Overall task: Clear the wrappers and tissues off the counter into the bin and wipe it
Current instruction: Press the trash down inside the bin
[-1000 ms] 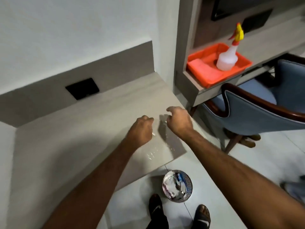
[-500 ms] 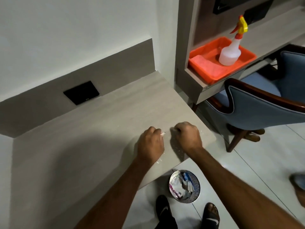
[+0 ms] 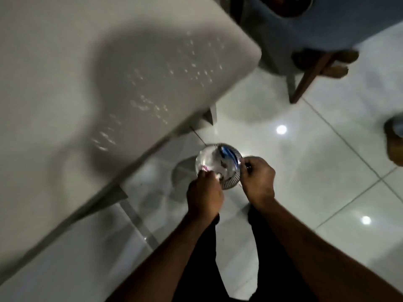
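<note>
A small round mesh bin stands on the floor just off the counter's front edge, with white tissues and blue and pink wrappers inside. Both my hands hover over it. My left hand is closed at the bin's near rim, pinching a small white scrap over the opening. My right hand is curled into a fist at the bin's right rim; what it may hold is hidden. The grey counter fills the upper left and carries scattered droplets near its right corner. No wrappers show on it.
A blue chair with a wooden leg stands close behind the counter's corner. Glossy white floor tiles spread to the right. Another person's foot shows at the right edge. My dark trousers are below.
Both hands left the counter and dropped down to the bin on the floor, the left still pinching the white scrap. The view has tilted steeply downward.
</note>
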Tool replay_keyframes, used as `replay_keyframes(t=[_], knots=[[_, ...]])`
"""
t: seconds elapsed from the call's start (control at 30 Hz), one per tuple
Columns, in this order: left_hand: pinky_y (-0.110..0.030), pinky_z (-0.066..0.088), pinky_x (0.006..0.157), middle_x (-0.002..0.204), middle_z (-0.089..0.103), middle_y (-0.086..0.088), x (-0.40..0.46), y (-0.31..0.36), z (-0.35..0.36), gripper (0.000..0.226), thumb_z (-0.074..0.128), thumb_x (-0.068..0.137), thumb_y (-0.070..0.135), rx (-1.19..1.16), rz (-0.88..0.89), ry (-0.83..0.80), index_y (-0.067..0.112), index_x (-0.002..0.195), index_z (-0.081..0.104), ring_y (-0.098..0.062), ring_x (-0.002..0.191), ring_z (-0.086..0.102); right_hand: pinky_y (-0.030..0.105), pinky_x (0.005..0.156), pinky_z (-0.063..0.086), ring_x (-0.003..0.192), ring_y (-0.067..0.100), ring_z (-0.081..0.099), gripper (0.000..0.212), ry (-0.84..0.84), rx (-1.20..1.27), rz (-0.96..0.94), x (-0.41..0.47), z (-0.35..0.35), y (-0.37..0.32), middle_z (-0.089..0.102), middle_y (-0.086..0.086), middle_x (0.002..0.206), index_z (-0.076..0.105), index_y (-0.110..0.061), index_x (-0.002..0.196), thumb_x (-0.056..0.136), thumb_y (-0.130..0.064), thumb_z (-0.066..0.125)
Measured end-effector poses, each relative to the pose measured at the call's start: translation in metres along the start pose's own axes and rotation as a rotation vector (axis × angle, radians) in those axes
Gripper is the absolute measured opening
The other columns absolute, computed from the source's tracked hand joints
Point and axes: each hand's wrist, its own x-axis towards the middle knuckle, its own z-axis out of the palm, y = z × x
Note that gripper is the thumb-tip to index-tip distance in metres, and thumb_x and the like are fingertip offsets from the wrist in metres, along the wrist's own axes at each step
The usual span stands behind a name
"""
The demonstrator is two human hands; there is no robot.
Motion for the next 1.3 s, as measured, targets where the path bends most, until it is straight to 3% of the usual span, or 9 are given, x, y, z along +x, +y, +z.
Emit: replay_keyframes(t=[0.13,0.27,0.5,0.67,0.77,0.87,0.97,1.13,1.3], knots=[[-0.045,0.054,0.080,0.115,0.062,-0.016,0.040,-0.016,0.078,0.020,0.052,0.091,0.020,-0.019,-0.119,-0.034,0.011,0.105,0.063,-0.041,0.098,0.064,0.019,0.068,0.040,0.083,0.019,0.066,0.014,-0.107,-0.057,0.097,0.027,0.046,0.062,0.073,0.001,0.093,0.073,-0.017,0.091,0.091,-0.021,0.060],[-0.047,0.056,0.084,0.117,0.063,-0.016,0.077,-0.025,0.125,0.019,0.052,0.089,0.019,-0.069,-0.154,-0.044,0.010,0.101,0.063,-0.038,0.101,0.064,0.026,0.071,0.051,0.079,0.026,0.068,0.015,-0.192,-0.042,0.165,0.051,0.079,0.099,0.074,0.008,0.085,0.073,-0.012,0.085,0.087,-0.011,0.057],[-0.048,0.054,0.090,0.121,0.063,-0.016,0.097,-0.013,0.126,0.030,0.049,0.094,0.028,-0.017,-0.091,-0.089,0.010,0.115,0.060,-0.037,0.114,0.058,0.011,0.059,0.033,0.075,0.022,0.065,0.020,-0.211,0.024,0.203,0.058,0.078,0.109,0.076,0.007,0.086,0.075,-0.015,0.088,0.086,-0.009,0.056],[-0.043,0.049,0.099,0.125,0.063,-0.019,0.055,0.051,0.029,0.040,0.043,0.092,0.018,-0.039,0.201,0.123,0.002,0.126,0.058,-0.035,0.116,0.058,-0.001,0.074,0.039,0.086,0.007,0.066,0.021,-0.073,0.174,0.078,0.037,0.012,0.049,0.074,-0.008,0.096,0.075,-0.019,0.104,0.091,-0.014,0.059],[-0.042,0.051,0.099,0.125,0.065,-0.019,0.016,0.097,-0.048,0.039,0.046,0.092,0.014,-0.072,0.358,0.278,-0.001,0.126,0.059,-0.033,0.116,0.060,0.018,0.093,0.048,0.101,0.014,0.069,0.020,0.039,0.230,-0.005,0.026,-0.044,-0.006,0.075,-0.001,0.108,0.074,-0.015,0.109,0.093,-0.014,0.063],[-0.043,0.051,0.099,0.123,0.066,-0.020,0.000,0.137,-0.115,0.037,0.051,0.091,0.009,-0.074,0.516,0.463,-0.005,0.124,0.061,-0.034,0.113,0.062,0.042,0.098,0.051,0.107,0.021,0.068,0.021,0.089,0.305,-0.057,0.032,-0.094,-0.063,0.075,0.006,0.112,0.073,-0.008,0.112,0.093,-0.009,0.063],[-0.044,0.050,0.098,0.121,0.066,-0.021,0.016,0.162,-0.194,0.040,0.048,0.091,0.013,-0.058,0.606,0.676,-0.006,0.124,0.061,-0.035,0.111,0.062,0.044,0.099,0.051,0.107,0.023,0.068,0.022,0.168,0.332,-0.189,0.053,-0.136,-0.134,0.074,0.010,0.113,0.073,-0.005,0.113,0.093,-0.007,0.063],[-0.047,0.045,0.101,0.126,0.060,-0.027,0.098,0.155,-0.317,0.053,0.053,0.090,0.029,0.052,0.459,0.837,-0.008,0.130,0.052,-0.040,0.113,0.056,0.025,0.100,0.047,0.107,0.019,0.068,0.024,0.290,0.202,-0.476,0.107,-0.173,-0.240,0.073,0.009,0.115,0.072,-0.006,0.115,0.092,-0.010,0.064],[-0.053,0.021,0.120,0.153,0.033,-0.031,0.199,0.101,-0.377,0.086,0.046,0.089,0.056,0.139,0.061,0.585,-0.008,0.145,0.029,-0.044,0.143,0.026,0.016,0.101,0.040,0.109,0.020,0.068,0.026,0.286,0.074,-0.668,0.164,-0.174,-0.314,0.073,0.009,0.116,0.072,-0.006,0.115,0.091,-0.009,0.064]])
